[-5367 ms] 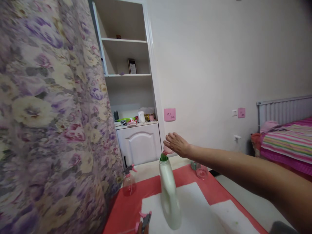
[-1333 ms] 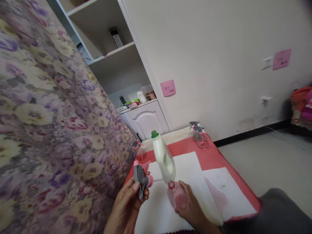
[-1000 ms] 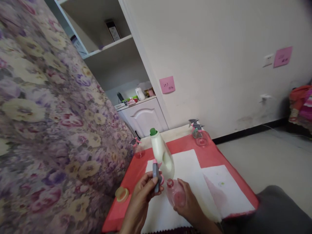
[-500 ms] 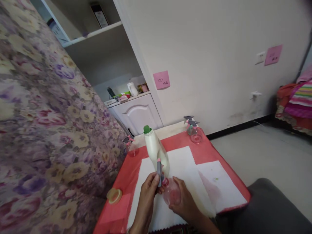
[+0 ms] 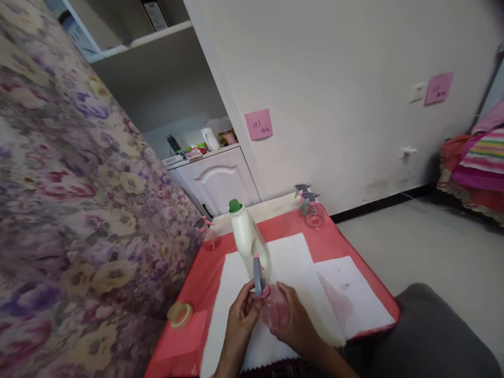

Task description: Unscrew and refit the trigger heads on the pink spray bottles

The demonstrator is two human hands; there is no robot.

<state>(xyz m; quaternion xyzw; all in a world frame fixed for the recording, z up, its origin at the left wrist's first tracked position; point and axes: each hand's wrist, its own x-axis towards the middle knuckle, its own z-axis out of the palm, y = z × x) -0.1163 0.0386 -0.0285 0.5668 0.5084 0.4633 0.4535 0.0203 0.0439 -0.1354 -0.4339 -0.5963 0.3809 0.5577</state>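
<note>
A clear spray bottle (image 5: 276, 308) with a pink collar and a grey trigger head (image 5: 258, 275) is held over the white cloth (image 5: 291, 262), its top leaning left. Around the bottle's body, from the right, wraps my right hand (image 5: 296, 320). The fingers of my left hand (image 5: 243, 311) are curled in a pinch at the pink collar, just under the trigger head. Right behind the spray bottle stands a large pale-green jug (image 5: 248, 233) with an open green mouth; its lower part is partly hidden by the trigger head and my hands.
Two similar spray bottles (image 5: 314, 214) stand at the table's back right, another spray bottle (image 5: 208, 236) at the back left. A round yellowish cap (image 5: 180, 315) lies on the red tablecloth (image 5: 177, 346). At right is a stained white sheet (image 5: 356, 294). A floral curtain (image 5: 98, 220) hangs along the left.
My left fingers have slid from the side of the trigger head down to the collar, and their grip has shifted. My right hand still holds the bottle's body. The view has shifted slightly.
</note>
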